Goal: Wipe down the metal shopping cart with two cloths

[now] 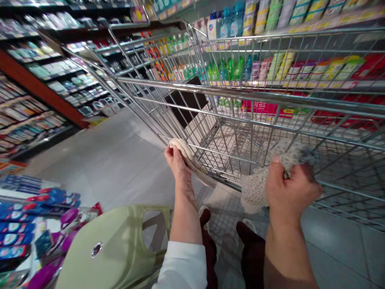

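Note:
A metal shopping cart stands in front of me, its wire side facing my hands. My left hand pinches a cream cloth, which lies against the wires at the cart's lower side and trails down to the right. Farther right, my right hand is closed round a bunched, speckled grey cloth held at the cart's side wires. Part of that cloth hangs down to the left of the hand; its top end is blurred.
A pale green plastic stool stands at my left, beside packaged goods in blue and purple. Stocked shelves run behind the cart, others at the upper left. A dark panel is on the cart. Tiled floor lies below.

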`<state>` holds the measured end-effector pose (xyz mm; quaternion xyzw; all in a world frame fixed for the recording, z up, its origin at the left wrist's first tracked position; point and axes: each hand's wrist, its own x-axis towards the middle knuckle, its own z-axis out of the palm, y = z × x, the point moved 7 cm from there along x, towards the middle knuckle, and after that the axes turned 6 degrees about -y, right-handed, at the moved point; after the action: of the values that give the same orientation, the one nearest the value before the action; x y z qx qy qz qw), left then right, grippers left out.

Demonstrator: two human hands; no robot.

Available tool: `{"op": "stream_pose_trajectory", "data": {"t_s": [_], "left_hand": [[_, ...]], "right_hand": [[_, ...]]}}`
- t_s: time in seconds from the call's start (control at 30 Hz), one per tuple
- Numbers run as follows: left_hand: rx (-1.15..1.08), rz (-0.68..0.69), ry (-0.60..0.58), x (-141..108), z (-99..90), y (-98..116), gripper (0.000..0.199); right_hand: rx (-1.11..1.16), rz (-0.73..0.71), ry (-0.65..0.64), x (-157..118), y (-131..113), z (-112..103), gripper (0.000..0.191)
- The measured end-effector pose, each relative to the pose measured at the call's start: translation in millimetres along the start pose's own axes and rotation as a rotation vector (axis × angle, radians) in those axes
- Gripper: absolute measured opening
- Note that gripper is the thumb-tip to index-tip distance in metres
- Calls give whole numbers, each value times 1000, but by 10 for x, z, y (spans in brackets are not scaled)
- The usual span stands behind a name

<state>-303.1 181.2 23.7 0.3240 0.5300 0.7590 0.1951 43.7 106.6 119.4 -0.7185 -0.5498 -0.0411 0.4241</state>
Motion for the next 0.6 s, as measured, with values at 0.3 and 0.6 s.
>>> {"op": "stream_pose_trajectory", "data": {"t_s": [0.3, 0.6], "left_hand": [[118, -80, 27, -76, 18, -3, 20], [438, -182, 27, -557, 126, -337, 8]], "right_hand": [[3, -54, 90, -5, -14, -6, 33], [18, 7, 4, -3, 9, 34, 32]]}}
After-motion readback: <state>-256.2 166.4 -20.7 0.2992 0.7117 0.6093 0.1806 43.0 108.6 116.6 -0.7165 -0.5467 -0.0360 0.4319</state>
